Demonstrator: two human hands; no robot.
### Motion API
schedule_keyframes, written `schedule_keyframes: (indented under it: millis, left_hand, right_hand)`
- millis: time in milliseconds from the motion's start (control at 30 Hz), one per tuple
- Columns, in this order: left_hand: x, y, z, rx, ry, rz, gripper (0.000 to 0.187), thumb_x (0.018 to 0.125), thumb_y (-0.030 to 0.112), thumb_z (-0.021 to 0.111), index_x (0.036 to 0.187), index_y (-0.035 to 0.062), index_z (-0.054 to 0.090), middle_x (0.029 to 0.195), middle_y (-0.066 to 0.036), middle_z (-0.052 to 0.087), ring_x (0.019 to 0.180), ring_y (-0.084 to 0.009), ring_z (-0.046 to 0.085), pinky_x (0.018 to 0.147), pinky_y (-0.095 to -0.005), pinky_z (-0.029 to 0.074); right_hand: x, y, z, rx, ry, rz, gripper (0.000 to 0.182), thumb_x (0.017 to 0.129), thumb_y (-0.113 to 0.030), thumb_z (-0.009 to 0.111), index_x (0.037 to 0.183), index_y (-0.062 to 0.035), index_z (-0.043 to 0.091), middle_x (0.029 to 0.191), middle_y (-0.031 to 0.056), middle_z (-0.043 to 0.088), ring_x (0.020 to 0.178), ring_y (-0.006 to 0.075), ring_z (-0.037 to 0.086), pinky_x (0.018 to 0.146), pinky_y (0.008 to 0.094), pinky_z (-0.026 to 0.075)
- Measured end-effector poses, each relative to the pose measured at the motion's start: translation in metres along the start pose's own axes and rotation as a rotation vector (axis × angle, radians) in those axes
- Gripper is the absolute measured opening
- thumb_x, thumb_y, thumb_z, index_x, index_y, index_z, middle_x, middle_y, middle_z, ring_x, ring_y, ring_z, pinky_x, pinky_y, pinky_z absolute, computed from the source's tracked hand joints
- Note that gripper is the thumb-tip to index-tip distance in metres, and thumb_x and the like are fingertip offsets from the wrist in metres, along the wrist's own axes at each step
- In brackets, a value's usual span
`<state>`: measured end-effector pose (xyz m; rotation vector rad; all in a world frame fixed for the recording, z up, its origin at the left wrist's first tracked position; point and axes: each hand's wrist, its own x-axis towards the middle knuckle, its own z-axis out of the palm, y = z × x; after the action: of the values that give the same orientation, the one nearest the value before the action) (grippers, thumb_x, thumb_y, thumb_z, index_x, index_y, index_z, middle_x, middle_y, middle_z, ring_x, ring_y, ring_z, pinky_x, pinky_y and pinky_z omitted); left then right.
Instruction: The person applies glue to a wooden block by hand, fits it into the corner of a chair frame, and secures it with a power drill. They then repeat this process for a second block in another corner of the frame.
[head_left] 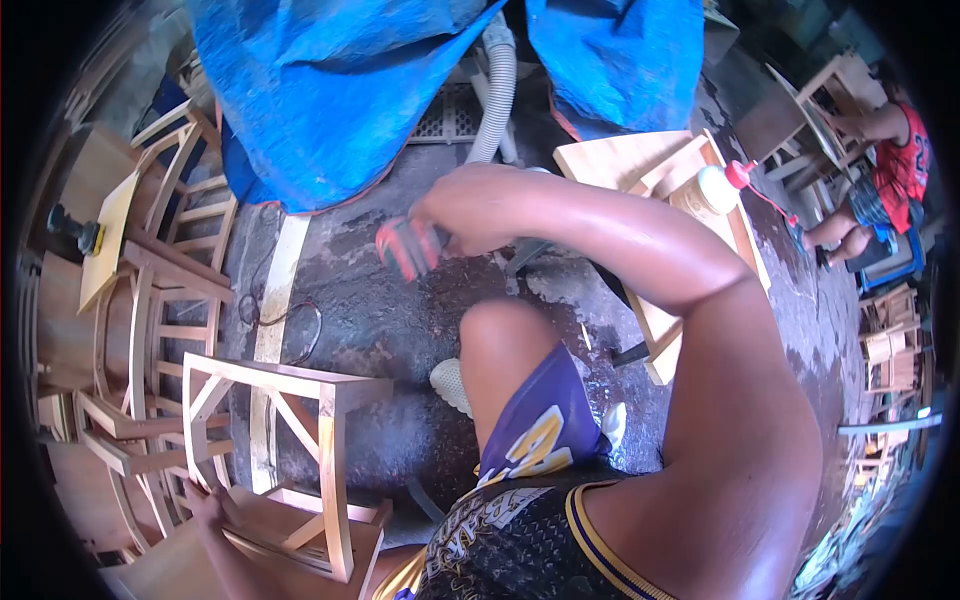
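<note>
My right hand [470,208] is raised in front of me, closed around a red-and-black power tool [408,250] that is smeared by motion. The tool's front end is hidden from this angle. At lower left, my left hand [208,502] grips the edge of a bare wooden chair [335,470]. This chair is tipped over, with its legs and corner braces facing up beside my knee. A gap separates the power tool from the chair.
Unfinished chairs [190,300] crowd the left, one bearing a yellow-and-black drill [85,235]. A blue tarp [330,110] hangs ahead near a grey hose [495,90]. At right, a red-capped bottle [715,190] rests on a wooden piece [600,155]; a person in red [905,160] works beyond.
</note>
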<state>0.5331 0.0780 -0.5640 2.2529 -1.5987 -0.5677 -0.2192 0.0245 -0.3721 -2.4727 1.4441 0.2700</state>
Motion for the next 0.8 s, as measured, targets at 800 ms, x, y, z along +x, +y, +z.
schedule_keyframes:
  millis: [800]
  left_hand:
    - [-0.003,0.004,-0.004,-0.198,-0.038,0.014,0.059,0.069,0.002,0.066,0.122,-0.0033,0.041,0.107,-0.016,0.056,0.091,-0.0253,0.059,0.078,-0.0350,0.051]
  right_hand:
    - [-0.331,0.062,-0.056,0.147,1.657,0.609,0.032,0.083,-0.022,0.075,0.107,-0.0032,0.066,0.089,0.0056,0.068,0.077,0.0124,0.064,0.069,0.0254,0.051]
